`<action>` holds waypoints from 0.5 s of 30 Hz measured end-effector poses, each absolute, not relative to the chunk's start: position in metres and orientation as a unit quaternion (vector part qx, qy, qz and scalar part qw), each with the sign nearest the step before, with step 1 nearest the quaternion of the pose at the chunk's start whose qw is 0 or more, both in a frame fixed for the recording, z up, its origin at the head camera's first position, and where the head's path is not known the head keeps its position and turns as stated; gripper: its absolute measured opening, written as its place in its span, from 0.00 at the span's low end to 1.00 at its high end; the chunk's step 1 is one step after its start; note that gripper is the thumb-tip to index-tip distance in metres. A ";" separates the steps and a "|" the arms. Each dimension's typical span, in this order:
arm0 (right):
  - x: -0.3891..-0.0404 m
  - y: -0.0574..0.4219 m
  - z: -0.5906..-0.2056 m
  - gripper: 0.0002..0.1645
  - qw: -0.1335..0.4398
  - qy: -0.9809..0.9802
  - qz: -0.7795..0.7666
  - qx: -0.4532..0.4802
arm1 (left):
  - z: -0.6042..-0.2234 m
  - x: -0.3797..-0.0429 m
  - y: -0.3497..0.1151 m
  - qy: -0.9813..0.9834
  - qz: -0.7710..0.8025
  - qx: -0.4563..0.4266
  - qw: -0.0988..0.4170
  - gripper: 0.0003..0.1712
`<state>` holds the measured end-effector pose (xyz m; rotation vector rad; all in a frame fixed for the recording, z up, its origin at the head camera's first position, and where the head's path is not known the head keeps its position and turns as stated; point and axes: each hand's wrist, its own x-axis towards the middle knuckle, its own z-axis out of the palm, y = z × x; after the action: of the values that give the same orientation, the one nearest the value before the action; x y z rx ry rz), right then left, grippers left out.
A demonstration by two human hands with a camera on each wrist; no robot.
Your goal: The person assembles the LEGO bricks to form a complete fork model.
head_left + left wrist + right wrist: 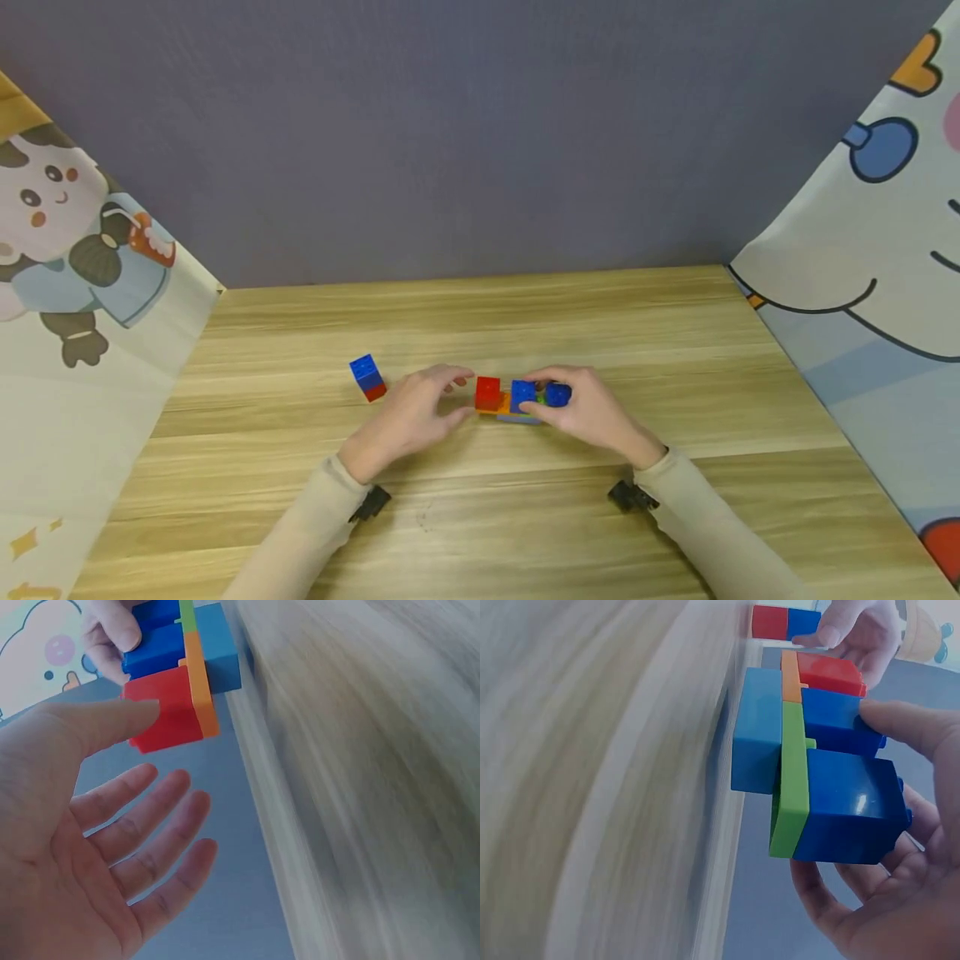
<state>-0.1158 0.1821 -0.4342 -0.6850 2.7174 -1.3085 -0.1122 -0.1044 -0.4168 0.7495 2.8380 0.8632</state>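
Note:
A small toy-brick assembly stands on the table: a light blue brick at the bottom, flat orange and green plates above it, and a red brick and two dark blue bricks on top. My right hand pinches the middle blue brick between thumb and fingers; the end blue brick sits under its palm. My left hand is beside the red end, fingers spread and relaxed, holding nothing. In the left wrist view its thumb overlaps the red brick; whether it touches, I cannot tell.
A separate pair of joined bricks, blue and red, lies on the wooden table to the left of my left hand. A grey panel rises behind the table, and printed cartoon panels flank both sides.

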 end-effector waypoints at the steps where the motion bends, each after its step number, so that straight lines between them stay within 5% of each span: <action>1: -0.117 0.184 -0.434 0.22 0.021 0.880 -0.422 -0.217 | -0.417 -0.112 -0.106 0.928 0.282 0.241 0.036 0.28; 15: -0.133 0.215 -0.443 0.22 -0.036 0.896 -0.417 -0.150 | -0.413 -0.111 -0.128 0.919 0.305 0.236 -0.077 0.18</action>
<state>-0.1330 0.2148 -0.4433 -0.4824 2.8801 -1.3422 -0.1107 -0.1275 -0.4131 0.7803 3.0403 1.0074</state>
